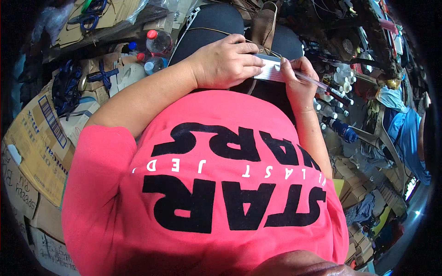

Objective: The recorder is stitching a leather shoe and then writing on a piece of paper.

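In my lap lies a small white lined notepad (272, 70) with a grey upper edge, between my two hands. The fingers of my left hand (230, 62) curl over its left side and hold it; the thumb is hidden. My right hand (299, 85) is closed round a slim pen (320, 85), its clear barrel and dark end slanting out to the right. The right thumb lies near the notepad's right edge. Just beyond the notepad a brown leather-like piece (263, 28) stands between my dark-clad knees. A thin tan cord (207, 29) runs across my left thigh toward the notepad.
Bottles with red and blue caps (159, 42) stand left of my knee. Many white-capped bottles (343, 78) crowd the right side. A cardboard box (39, 145) is at the left, blue-handled scissors (90, 20) at the far left, and blue cloth (400, 131) at the right.
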A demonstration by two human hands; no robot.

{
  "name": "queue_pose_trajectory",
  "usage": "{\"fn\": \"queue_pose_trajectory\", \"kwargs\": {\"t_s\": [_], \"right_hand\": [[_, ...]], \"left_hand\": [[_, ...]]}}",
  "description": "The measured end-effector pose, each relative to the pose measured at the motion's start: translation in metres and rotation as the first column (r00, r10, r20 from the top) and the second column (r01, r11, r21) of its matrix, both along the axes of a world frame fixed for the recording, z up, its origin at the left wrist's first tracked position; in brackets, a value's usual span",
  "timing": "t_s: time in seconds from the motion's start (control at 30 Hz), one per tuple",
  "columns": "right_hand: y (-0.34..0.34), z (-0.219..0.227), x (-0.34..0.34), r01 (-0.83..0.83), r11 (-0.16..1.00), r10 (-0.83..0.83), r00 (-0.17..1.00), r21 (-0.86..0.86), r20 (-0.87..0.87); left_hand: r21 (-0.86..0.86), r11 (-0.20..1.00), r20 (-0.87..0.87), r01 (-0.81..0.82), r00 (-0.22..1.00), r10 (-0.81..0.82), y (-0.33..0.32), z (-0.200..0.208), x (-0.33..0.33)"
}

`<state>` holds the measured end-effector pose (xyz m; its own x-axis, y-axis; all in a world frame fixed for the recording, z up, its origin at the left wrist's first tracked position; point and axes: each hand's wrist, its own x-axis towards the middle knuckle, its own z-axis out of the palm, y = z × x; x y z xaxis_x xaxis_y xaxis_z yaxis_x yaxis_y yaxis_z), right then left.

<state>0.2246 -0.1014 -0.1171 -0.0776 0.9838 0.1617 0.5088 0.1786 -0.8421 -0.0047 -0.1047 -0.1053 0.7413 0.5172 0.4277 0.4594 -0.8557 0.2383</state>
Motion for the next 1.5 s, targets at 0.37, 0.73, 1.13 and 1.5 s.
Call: {"fn": "queue_pose_trajectory", "kwargs": {"t_s": [0.37, 0.73, 1.13, 1.5], "right_hand": [[-0.004, 0.011, 0.005, -0.019, 0.996, -0.008, 0.957, -0.09, -0.29], [-0.002, 0.006, 0.002, -0.039, 0.992, 0.001, 0.954, -0.121, -0.298], [-0.001, 0.001, 0.003, 0.006, 0.999, -0.012, 0.995, -0.053, -0.103], [0.0, -0.003, 0.004, 0.003, 0.998, -0.01, 0.991, -0.057, -0.135]], "left_hand": [[0.004, 1.0, 0.004, 0.015, 1.0, -0.015, 0.002, 0.0, -0.001], [0.017, 1.0, -0.004, 0.013, 1.0, -0.013, 0.001, 0.0, -0.002], [0.016, 1.0, -0.007, 0.016, 1.0, -0.016, 0.0, 0.0, -0.002], [0.017, 1.0, 0.004, 0.002, 1.0, -0.002, 0.0, 0.001, -0.001]]}}
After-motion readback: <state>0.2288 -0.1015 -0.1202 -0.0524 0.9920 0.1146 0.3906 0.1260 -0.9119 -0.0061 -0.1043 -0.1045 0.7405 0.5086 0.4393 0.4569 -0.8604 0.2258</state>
